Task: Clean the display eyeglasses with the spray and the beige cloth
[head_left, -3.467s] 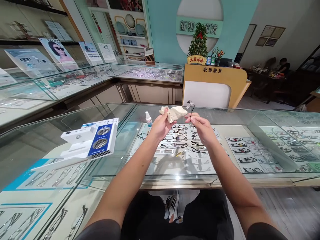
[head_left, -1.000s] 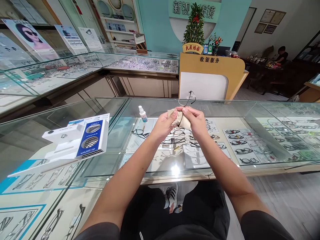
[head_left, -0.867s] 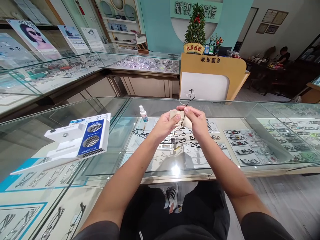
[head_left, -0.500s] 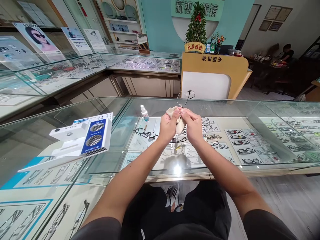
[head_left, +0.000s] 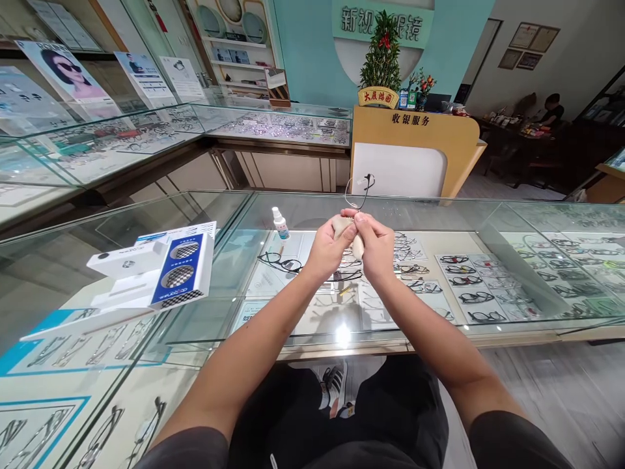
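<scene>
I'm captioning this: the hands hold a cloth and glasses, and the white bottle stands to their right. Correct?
Wrong side: the head view shows the white bottle standing left of the left hand and right hand, which do hold a cloth and glasses.

The person's two bare arms (head_left: 263, 339) reach forward from the bottom edge and slant inward, the left forearm (head_left: 280, 319) and the right forearm (head_left: 424, 319) drawing nearer each other toward the wrists (head_left: 313, 277). The left hand (head_left: 332, 246) and the right hand (head_left: 377, 247) come together in front of the body — near one another at the fingertips, both raised, their fingers curled inward and partly hidden. The left thumb (head_left: 347, 236) slants across toward the other hand, while the right thumb (head_left: 360, 223) points forward — both hands closed in a grip.
</scene>
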Demonstrator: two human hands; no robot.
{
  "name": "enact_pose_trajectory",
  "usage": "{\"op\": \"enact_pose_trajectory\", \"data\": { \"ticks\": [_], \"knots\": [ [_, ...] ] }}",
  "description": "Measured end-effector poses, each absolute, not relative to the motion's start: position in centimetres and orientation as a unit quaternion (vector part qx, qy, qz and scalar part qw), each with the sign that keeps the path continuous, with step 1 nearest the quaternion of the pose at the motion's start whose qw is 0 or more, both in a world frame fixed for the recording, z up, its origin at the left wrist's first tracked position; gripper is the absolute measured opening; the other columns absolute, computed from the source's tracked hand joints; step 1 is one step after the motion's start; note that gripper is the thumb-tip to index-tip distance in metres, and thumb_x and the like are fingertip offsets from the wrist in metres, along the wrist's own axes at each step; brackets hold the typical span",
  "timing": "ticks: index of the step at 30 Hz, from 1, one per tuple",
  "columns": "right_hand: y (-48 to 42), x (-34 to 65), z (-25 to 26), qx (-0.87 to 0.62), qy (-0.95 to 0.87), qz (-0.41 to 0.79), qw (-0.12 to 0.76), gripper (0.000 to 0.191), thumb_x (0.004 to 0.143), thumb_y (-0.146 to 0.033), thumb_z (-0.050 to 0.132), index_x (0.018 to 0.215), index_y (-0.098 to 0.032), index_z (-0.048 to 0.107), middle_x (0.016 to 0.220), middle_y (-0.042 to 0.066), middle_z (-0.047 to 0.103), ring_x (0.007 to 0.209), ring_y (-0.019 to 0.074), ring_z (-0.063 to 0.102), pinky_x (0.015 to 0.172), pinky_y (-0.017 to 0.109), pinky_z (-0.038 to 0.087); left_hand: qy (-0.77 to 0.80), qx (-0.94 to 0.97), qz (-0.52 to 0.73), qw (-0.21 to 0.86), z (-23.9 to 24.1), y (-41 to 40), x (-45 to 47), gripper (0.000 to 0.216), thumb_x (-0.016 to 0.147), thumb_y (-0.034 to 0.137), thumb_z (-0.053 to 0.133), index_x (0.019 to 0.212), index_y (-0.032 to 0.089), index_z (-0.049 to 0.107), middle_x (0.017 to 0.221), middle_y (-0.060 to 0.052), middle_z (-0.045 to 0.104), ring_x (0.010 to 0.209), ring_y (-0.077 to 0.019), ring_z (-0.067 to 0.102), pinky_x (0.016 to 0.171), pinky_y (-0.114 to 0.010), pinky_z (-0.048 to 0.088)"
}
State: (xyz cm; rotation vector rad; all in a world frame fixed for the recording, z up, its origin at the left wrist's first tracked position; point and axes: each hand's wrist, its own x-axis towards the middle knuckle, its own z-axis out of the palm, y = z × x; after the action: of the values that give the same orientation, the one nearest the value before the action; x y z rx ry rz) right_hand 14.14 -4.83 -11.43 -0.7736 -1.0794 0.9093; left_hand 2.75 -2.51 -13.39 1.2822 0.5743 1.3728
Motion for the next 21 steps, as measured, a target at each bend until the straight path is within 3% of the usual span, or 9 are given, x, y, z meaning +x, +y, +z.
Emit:
{"op": "enact_pose_trajectory", "data": {
  "ticks": [3,7,14,18,21],
  "knots": [
    [-5.3,13.7,-11.6,-0.345,-0.498,0.402,0.687,0.033,0.096,-0.054,0.075,0.094,-0.024,0.090,0.113,0.009,0.087,0.114,0.0281,0.077,0.108,0.045,0.060,0.277,0.536,0.613,0.510,-12.9,-3.2,3.1,0.059,0.085,0.074,0.086,0.098,0.018,0.074,0.079,-0.001,0.068,0.071,-0.0130,0.059,0.067,-0.026,0.049],
    [-5.3,14.0,-11.5,-0.338,-0.517,0.386,0.686,0.029,0.095,-0.053,0.078,0.090,-0.028,0.091,0.109,0.007,0.087,0.114,0.0280,0.076,0.105,0.046,0.060,0.301,0.519,0.615,0.512,-12.6,-3.3,3.1,0.067,0.088,0.083,0.077,0.102,0.017,0.078,0.072,-0.001,0.065,0.063,-0.0132,0.055,0.059,-0.027,0.044],
    [-4.6,15.1,-11.1,-0.332,-0.509,0.402,0.684,0.029,0.092,-0.055,0.083,0.094,-0.028,0.091,0.110,0.007,0.087,0.113,0.0273,0.076,0.102,0.044,0.061,0.252,0.520,0.568,0.587,-13.2,-2.6,2.5,0.061,0.085,0.069,0.089,0.115,0.017,0.077,0.088,-0.003,0.074,0.081,-0.0177,0.067,0.075,-0.030,0.054],
    [-4.4,15.5,-11.0,-0.341,-0.479,0.431,0.684,0.032,0.088,-0.057,0.086,0.094,-0.026,0.091,0.110,0.007,0.087,0.110,0.0278,0.078,0.100,0.044,0.063,0.223,0.553,0.534,0.600,-13.1,-2.7,1.9,0.053,0.087,0.059,0.092,0.116,0.018,0.076,0.096,-0.004,0.075,0.083,-0.0155,0.065,0.078,-0.027,0.051],
    [-4.2,15.9,-10.9,-0.345,-0.456,0.447,0.688,0.032,0.086,-0.056,0.087,0.094,-0.025,0.090,0.110,0.007,0.088,0.104,0.0272,0.079,0.094,0.043,0.064,0.216,0.585,0.495,0.606,-12.9,-2.6,1.3,0.056,0.087,0.054,0.093,0.128,0.019,0.076,0.100,-0.005,0.076,0.085,-0.0167,0.065,0.079,-0.028,0.050]
  ]
}}
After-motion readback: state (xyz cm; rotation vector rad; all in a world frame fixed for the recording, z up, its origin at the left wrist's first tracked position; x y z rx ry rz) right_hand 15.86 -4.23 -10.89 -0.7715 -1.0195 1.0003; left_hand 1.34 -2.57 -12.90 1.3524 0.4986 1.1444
